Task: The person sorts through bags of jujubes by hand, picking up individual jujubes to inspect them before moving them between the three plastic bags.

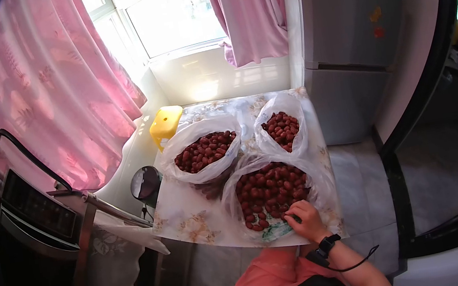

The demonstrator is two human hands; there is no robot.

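The near bag [230,197] holds dark red dates [268,189]. The right hand [307,221] lies on them, grip unclear. A left bag [174,151] and a right bag [283,104] stand behind.

Near bag [230,199], far-left bag [191,131], far-right bag [279,103] fill table [190,222] centre, right; near-left corner bare; fridge [343,37] flanks right

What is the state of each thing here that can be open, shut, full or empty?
Near bag: open, holding red fruit.
Left bag: open, holding red fruit.
Far bag: open, holding red fruit.
Right hand: in the Near bag, fingers on the red fruit.
Fridge: doors shut.
Curtains: drawn aside.
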